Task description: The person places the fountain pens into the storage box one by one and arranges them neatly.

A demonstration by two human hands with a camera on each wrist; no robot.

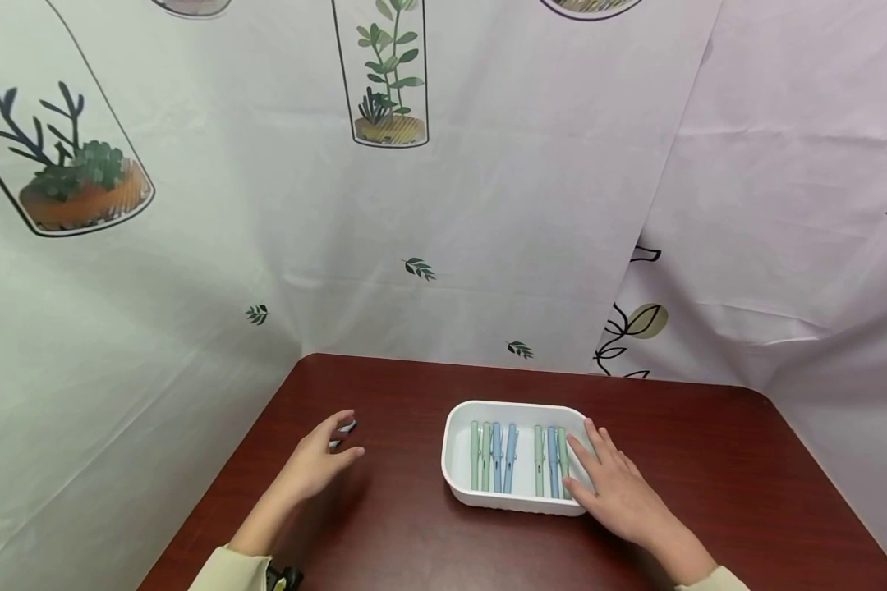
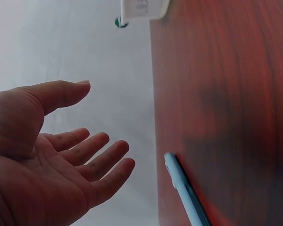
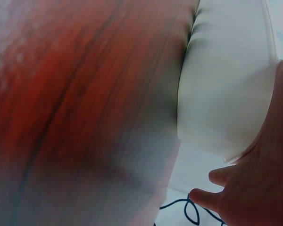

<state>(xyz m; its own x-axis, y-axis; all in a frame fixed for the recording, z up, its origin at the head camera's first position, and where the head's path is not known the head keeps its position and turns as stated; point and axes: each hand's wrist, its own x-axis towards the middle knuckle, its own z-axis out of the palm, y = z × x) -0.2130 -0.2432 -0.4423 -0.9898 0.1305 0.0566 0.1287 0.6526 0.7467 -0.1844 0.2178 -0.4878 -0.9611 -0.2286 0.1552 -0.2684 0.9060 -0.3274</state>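
Observation:
In the head view a white plastic basket (image 1: 454, 484) on the table holds several pens lying side by side. Two green pens and two blue pens (image 1: 497, 457) form its left group; a blue pen (image 1: 553, 462) lies between two green ones on the right. My right hand (image 1: 624, 497) lies with spread fingers over the basket's right rim. In the right wrist view, that hand is against the basket's outer wall (image 3: 226, 84). To the left, my left hand (image 1: 318, 464) hovers with thumb and fingers apart beside a light blue pen (image 2: 185, 193) on the table, partly hidden in the head view.
The dark red wooden table (image 1: 406, 533) has rounded back corners. White cloth (image 1: 473, 205) printed with plants hangs behind it and along both sides. A black watch (image 1: 284, 578) is at my left cuff.

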